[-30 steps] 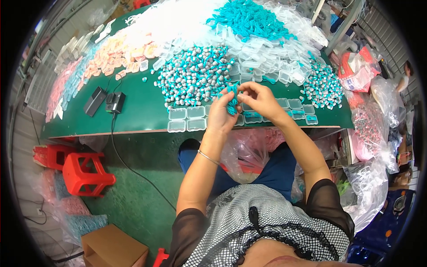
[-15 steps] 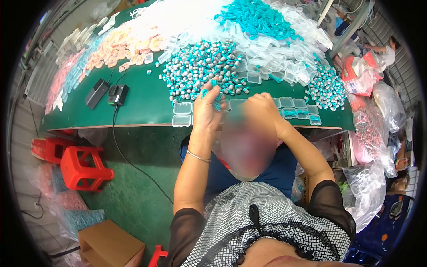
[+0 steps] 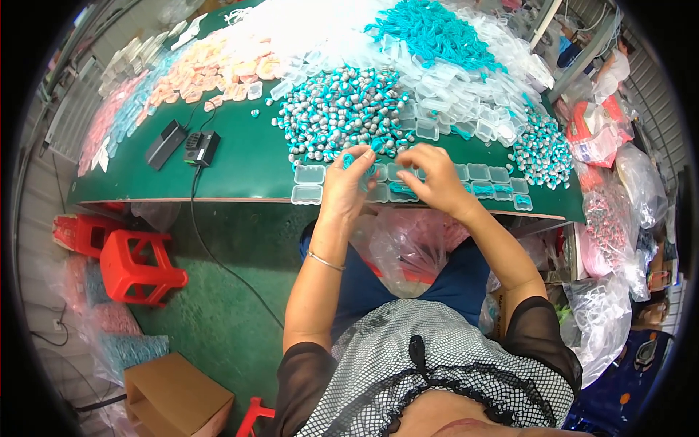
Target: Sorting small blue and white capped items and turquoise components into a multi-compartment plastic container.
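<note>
Both hands work at the near edge of a green-topped work table (image 3: 240,156). The left hand (image 3: 344,186) is curled, its fingertips pinching a small teal cord piece (image 3: 354,159) held just above a row of small clear plastic lidded boxes (image 3: 408,186) that runs along the table edge. The right hand (image 3: 437,178) is also curled, fingers bent down over the same row; a bit of teal shows under it in one box, but whether the fingers actually grip anything cannot be told — they hide the contact. The two hands sit near each other, thumbs turned inward, not touching. A thin silver bracelet (image 3: 324,260) circles the left wrist.

Just beyond the hands lies a heap of small silver-and-teal wound pieces (image 3: 338,113), with a smaller heap of the same kind (image 3: 542,149) off to the right. Farther back are a mound of loose teal cords (image 3: 429,33), a spread of empty clear plastic boxes (image 3: 466,87), and pale peach-coloured packets (image 3: 211,65) to the left. Two black rectangular devices (image 3: 183,146) lie on the bare green surface at left, a black cable running off the table edge.

Below the table — on the green floor — stand red plastic stools (image 3: 135,266) and a brown cardboard box (image 3: 178,397). Clear bags of goods (image 3: 608,218) crowd the right side.
</note>
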`<state>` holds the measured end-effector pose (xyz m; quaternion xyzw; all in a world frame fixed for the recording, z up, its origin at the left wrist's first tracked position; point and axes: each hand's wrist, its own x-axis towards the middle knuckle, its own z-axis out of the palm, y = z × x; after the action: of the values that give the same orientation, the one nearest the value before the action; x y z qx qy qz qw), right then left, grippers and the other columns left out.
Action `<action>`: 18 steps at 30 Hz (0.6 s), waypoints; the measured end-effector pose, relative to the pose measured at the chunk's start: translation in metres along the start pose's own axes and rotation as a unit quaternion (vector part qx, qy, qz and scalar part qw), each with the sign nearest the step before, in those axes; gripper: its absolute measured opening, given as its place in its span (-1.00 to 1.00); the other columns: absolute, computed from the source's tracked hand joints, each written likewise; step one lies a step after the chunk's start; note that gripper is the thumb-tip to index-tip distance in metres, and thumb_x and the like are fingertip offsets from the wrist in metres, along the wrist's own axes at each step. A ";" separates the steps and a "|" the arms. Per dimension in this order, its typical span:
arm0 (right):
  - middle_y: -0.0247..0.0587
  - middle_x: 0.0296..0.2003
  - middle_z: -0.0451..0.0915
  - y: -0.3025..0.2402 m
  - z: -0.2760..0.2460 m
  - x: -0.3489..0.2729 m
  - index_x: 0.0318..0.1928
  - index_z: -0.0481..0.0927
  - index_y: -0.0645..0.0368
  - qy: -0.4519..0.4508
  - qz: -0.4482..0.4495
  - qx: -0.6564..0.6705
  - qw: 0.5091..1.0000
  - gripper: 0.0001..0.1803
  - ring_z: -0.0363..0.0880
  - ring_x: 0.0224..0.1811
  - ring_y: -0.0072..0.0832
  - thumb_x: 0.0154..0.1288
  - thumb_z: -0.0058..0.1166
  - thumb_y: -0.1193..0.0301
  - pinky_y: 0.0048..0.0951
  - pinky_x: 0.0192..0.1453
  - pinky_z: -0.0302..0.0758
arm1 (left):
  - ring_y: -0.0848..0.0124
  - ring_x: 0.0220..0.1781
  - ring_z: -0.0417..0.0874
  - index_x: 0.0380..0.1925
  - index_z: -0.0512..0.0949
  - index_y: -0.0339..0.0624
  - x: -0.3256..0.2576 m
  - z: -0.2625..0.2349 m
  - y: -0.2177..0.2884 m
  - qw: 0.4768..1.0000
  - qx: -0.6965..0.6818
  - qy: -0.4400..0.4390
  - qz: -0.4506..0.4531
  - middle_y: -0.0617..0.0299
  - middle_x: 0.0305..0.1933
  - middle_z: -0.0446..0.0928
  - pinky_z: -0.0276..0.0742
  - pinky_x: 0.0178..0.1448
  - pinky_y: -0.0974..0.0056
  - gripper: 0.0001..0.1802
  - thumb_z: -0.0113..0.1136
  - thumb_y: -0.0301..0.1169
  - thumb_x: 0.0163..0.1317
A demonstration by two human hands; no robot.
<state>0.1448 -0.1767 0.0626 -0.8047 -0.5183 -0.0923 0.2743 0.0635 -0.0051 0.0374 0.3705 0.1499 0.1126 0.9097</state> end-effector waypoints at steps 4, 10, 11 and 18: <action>-0.16 -0.25 0.58 -0.012 0.006 0.023 -0.15 0.56 0.18 0.145 -0.046 0.105 0.983 -0.73 0.54 -0.10 -0.22 0.08 0.25 0.51 -0.29 -0.07 0.48 | 0.48 -0.37 0.53 -0.26 0.54 -0.18 -0.005 -0.003 0.009 0.996 0.081 -0.045 -0.005 0.24 -0.29 0.57 0.36 -0.44 0.41 -0.81 0.32 -0.38 0.19; -0.19 -0.32 0.59 -0.007 0.016 0.022 -0.27 0.59 0.16 0.040 0.010 0.181 0.983 -0.80 0.58 -0.25 -0.26 0.06 0.26 0.45 -0.31 -0.19 0.48 | 0.53 -0.44 0.49 -0.22 0.57 -0.22 -0.010 -0.021 0.024 0.989 0.145 -0.006 0.019 0.22 -0.27 0.58 0.35 -0.45 0.46 -0.79 0.27 -0.33 0.24; -0.26 -0.30 0.59 -0.007 0.021 0.018 -0.31 0.60 0.10 0.034 0.062 0.218 0.973 -0.83 0.55 -0.20 -0.29 0.06 0.27 0.41 -0.31 -0.10 0.42 | 0.53 -0.45 0.50 -0.17 0.56 -0.25 -0.010 -0.026 0.028 0.994 0.111 0.012 0.015 0.21 -0.27 0.58 0.36 -0.47 0.46 -0.75 0.27 -0.33 0.25; -0.38 -0.25 0.57 -0.010 0.047 -0.003 -0.31 0.61 -0.02 0.043 0.032 0.038 0.998 -0.82 0.48 -0.07 -0.36 0.04 0.29 0.31 -0.23 0.08 0.22 | 0.48 -0.45 0.47 -0.10 0.52 -0.26 -0.005 -0.045 0.033 0.999 -0.002 0.010 0.035 0.25 -0.37 0.50 0.36 -0.47 0.42 -0.69 0.28 -0.30 0.25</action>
<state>0.1282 -0.1503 0.0254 -0.8054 -0.4828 -0.0976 0.3297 0.0397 0.0452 0.0318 0.3731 0.1453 0.1486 0.9042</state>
